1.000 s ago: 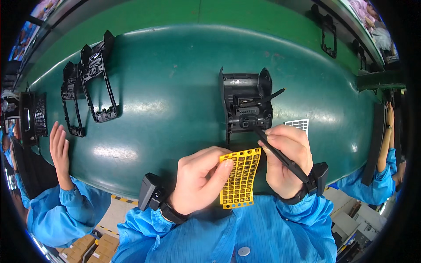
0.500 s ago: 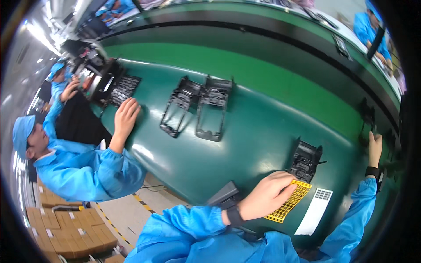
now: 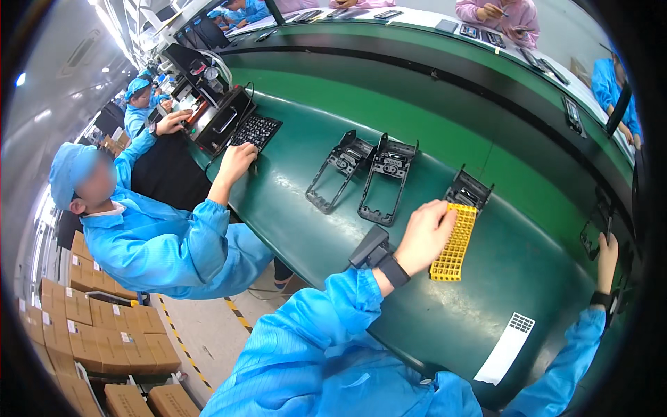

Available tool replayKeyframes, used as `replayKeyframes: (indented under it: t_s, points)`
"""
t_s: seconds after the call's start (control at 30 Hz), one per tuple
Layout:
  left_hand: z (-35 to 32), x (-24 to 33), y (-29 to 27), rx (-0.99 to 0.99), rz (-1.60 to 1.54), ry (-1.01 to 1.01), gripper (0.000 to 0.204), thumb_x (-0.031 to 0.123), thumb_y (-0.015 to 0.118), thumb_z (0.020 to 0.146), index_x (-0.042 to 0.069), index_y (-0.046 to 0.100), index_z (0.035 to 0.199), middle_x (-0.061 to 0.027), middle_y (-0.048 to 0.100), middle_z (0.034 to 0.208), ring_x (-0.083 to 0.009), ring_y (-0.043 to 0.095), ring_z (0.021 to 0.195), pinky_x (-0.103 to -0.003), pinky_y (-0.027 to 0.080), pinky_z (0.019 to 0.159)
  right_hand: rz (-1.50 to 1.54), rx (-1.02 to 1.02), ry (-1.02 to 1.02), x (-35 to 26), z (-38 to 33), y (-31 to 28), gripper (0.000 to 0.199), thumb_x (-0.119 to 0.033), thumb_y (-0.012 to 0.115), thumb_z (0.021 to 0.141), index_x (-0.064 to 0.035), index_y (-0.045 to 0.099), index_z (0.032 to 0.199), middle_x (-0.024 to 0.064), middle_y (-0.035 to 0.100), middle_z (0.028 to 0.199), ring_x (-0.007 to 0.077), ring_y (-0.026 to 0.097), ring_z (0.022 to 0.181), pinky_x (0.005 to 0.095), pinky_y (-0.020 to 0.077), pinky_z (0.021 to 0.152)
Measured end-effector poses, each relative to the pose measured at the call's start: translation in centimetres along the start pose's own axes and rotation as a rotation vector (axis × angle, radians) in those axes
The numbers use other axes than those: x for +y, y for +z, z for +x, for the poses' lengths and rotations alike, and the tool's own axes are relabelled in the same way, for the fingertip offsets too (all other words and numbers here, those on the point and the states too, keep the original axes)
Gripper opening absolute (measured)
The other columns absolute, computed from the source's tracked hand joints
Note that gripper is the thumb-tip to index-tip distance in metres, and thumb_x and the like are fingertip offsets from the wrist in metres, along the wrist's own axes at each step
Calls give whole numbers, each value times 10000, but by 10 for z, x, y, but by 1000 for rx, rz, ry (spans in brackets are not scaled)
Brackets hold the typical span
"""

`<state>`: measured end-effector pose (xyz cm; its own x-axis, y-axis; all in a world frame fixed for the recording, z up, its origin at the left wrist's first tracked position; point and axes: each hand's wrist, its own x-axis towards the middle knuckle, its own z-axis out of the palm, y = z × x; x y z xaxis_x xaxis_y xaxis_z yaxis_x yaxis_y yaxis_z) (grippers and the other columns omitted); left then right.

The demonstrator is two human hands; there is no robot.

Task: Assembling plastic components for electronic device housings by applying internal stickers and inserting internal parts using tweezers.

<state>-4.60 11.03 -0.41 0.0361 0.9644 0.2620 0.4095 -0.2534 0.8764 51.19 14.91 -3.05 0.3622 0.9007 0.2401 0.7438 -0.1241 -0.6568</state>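
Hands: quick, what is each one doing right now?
Left hand: holding the yellow grid piece.
Right hand: raised at the picture's edge; grip cannot be told.

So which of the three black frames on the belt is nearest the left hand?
The short black frame at the far end of the yellow grid, which the left hand holds. The two long frames lie together farther left.
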Motion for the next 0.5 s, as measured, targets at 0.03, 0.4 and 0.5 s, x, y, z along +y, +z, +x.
replayKeyframes:
  t_s: [0.03, 0.4, 0.5]
  points:
    - [-1, -6, -10, 43, 24, 8, 199, 139, 510, 926, -41, 589, 896, -175, 580, 805, -289, 589, 736, -367, 454, 664, 134, -87, 150, -76, -34, 0, 392, -248, 560, 936, 70, 529, 1165, 7, 520, 781, 81, 462, 607, 248, 382, 536]
    - [6, -21, -38, 143, 111, 0, 193, 139, 535, 909, -47, 569, 865, -156, 577, 759, -262, 559, 679, -345, 445, 631, 243, -339, 107, -236, -267, 55, 92, -44, 530, 888, -24, 451, 846, 11, 433, 660, 62, 390, 518, 234, 314, 436]
    - [-1, -19, -42, 157, 191, -24, 175, 128, 543, 891, -40, 578, 858, -165, 597, 812, -307, 572, 752, -354, 459, 687, 164, -424, 70, -240, -275, 68, 139, 18, 549, 861, -17, 419, 892, 49, 440, 648, 77, 410, 515, 260, 329, 440]
